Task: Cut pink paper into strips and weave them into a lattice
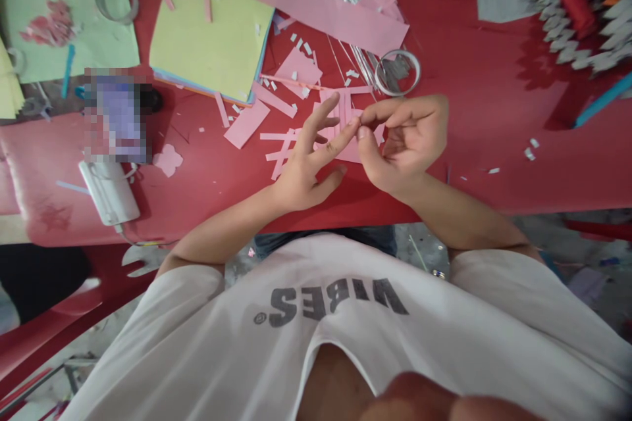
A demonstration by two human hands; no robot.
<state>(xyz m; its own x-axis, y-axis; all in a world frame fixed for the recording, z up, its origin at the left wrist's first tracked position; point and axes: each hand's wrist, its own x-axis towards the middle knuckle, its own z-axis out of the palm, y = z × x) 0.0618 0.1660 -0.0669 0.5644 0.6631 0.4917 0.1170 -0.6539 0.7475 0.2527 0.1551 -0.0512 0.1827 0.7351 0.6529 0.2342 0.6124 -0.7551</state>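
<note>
Lying beneath the left hand (309, 168) — pink paper strips (344, 108).

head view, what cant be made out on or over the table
All in the head view:
Anything between the left hand and right hand: too small to tell.
Pink paper: partly hidden by the left hand.
Purple thing: details lost to pixelation.
Yellow paper: cut off by the top edge.

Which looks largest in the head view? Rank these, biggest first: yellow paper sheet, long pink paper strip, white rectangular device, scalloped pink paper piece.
By visible area:
1. Yellow paper sheet
2. Long pink paper strip
3. White rectangular device
4. Scalloped pink paper piece
</note>
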